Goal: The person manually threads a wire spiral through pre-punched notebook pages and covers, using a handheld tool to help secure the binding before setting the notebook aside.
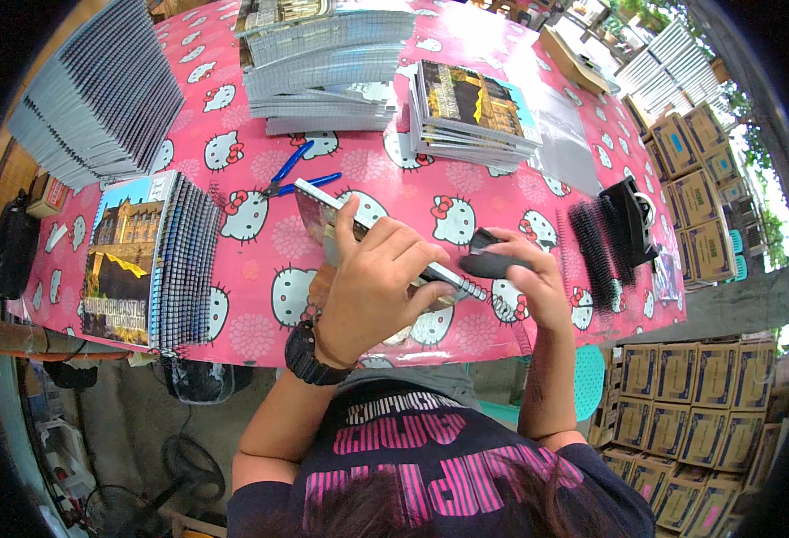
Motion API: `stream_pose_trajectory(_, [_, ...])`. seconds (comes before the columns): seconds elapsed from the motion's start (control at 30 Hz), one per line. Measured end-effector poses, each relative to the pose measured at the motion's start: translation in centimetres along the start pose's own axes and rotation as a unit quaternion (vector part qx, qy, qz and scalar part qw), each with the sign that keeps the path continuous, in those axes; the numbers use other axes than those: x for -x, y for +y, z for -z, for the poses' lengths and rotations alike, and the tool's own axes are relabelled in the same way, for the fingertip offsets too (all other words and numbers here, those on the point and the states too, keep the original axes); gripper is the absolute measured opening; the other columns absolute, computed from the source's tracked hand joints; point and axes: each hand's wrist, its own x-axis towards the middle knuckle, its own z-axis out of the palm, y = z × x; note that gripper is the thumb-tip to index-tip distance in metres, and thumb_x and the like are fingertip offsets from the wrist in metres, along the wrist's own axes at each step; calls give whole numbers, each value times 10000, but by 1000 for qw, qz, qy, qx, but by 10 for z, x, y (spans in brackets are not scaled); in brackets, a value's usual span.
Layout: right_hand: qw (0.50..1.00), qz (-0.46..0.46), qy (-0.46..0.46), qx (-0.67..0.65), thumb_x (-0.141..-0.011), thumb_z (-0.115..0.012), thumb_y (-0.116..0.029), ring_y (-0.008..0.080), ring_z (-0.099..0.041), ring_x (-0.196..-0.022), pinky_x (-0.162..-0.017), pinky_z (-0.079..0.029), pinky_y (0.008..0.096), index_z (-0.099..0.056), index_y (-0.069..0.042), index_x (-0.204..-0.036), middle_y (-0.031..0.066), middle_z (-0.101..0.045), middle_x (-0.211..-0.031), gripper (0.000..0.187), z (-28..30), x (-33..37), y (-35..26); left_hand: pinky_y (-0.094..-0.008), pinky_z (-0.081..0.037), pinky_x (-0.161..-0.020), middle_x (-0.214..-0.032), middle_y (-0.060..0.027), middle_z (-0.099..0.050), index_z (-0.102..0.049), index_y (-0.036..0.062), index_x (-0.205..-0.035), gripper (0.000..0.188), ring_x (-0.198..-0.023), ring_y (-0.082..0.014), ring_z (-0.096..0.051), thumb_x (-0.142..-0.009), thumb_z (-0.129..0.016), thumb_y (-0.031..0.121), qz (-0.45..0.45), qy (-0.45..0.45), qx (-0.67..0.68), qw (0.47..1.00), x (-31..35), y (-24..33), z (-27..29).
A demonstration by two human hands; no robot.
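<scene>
My left hand (pixel 375 269), with a black watch on its wrist, grips a book (pixel 316 199) held tilted on edge above the table. A thin coil (pixel 473 288) sticks out past the book's lower right end. Just right of it, my right hand (pixel 538 280) has its thumb and fingers around a dark grey rounded object (pixel 488 262), whose kind I cannot make out. Blue-handled pliers (pixel 298 172) lie spread on the table beyond my left hand. Several loose black binding coils (pixel 596 251) lie to the right of my right hand.
Coil-bound books stand in a row (pixel 157 260) at left, with a tall stack (pixel 99 99) behind. More stacks lie at the back centre (pixel 327 76) and back right (pixel 475 112). A black holder (pixel 629 220) sits right on the pink patterned tablecloth (pixel 260 314). Cardboard boxes (pixel 690 394) fill the right side.
</scene>
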Motion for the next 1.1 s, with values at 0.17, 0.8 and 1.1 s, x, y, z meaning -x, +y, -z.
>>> stream_pose_trajectory(0.17, [995,-36,-26,91,-740,-629,-614,277,-583,-1066,-932,-426,392,-682,9,-1016,203,-584,-1194,683,6,-12,0,-550,-158,-1081,-830,7,-605,-631,141,-992,406,-887,-179,-575,-641,-790,268,8,7,13,1000,-2,2,1])
stream_pose_trajectory(0.8, [973,88,-135,-163,-854,-585,-436,250,-546,-1125,-965,-403,370,-662,44,-1049,174,-610,-1171,524,-7,-28,0,-560,-76,-1118,-894,0,-598,-586,125,-1141,651,-929,-202,-576,-568,-834,310,43,5,-10,999,-1,-13,14])
stream_pose_trajectory(1.1, [985,-18,-73,156,-782,-610,-567,290,-523,-1168,-989,-384,417,-695,29,-993,176,-621,-1155,638,-14,-51,-4,-578,-44,-1118,-909,5,-621,-499,110,-1255,781,-996,-205,-570,-587,-832,339,52,-2,3,999,-1,-13,15])
